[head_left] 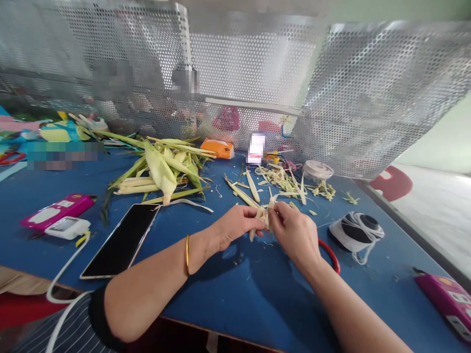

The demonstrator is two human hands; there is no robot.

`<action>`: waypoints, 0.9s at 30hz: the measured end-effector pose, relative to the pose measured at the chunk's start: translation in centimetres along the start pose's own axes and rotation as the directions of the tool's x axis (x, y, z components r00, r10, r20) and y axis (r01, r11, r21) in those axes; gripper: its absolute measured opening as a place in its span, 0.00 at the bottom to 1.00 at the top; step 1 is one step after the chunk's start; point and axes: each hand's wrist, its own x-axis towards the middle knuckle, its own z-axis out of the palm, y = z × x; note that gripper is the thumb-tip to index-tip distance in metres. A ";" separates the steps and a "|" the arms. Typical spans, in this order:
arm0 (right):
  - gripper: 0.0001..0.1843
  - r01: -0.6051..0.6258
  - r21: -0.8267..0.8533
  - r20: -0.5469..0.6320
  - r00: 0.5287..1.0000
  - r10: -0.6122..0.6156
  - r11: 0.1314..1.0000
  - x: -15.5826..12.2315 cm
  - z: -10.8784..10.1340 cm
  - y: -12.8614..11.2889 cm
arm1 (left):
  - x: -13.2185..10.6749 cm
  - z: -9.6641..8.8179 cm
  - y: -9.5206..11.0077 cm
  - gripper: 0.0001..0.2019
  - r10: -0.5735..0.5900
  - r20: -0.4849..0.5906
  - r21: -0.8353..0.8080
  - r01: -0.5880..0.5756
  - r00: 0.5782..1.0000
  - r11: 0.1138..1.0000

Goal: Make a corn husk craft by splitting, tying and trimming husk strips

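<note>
The left hand (pixel 241 223) and right hand (pixel 297 234), just beside each other, both pinch pale husk (pixel 261 215) above the blue table (pixel 217 314). Husk shreds (pixel 283 180) lie near, at 1 o'clock; farther out, an orange packet (pixel 216 148) at 11, white cord (pixel 340 237) on a spool at 3, a leafy husk pile (pixel 160 171) at 10, a dark-screened tablet (pixel 123 240) at 9.

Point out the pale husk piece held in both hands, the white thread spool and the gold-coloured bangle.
Pale husk piece (pixel 261 214): head view, on its exposed middle.
White thread spool (pixel 355 231): head view, on its dark body.
Gold-coloured bangle (pixel 187 255): head view, on the front of its band.
</note>
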 end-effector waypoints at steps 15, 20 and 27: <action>0.20 -0.117 0.685 0.315 0.938 -0.147 0.719 1.2 -3.1 1.1 | 0.9 -0.9 -0.1 0.07 -0.032 -0.299 -0.182 -0.024 0.954 0.983; 0.20 -0.350 0.883 0.440 0.851 -0.289 0.314 1.0 -3.0 0.9 | 1.0 -0.9 -0.6 0.07 0.016 -0.248 -0.176 -0.061 0.969 0.982; 0.10 -0.056 0.830 0.082 0.996 -0.021 0.555 0.9 -1.5 0.3 | 0.5 -0.4 -0.1 0.06 0.005 -0.232 -0.134 -0.037 0.973 0.990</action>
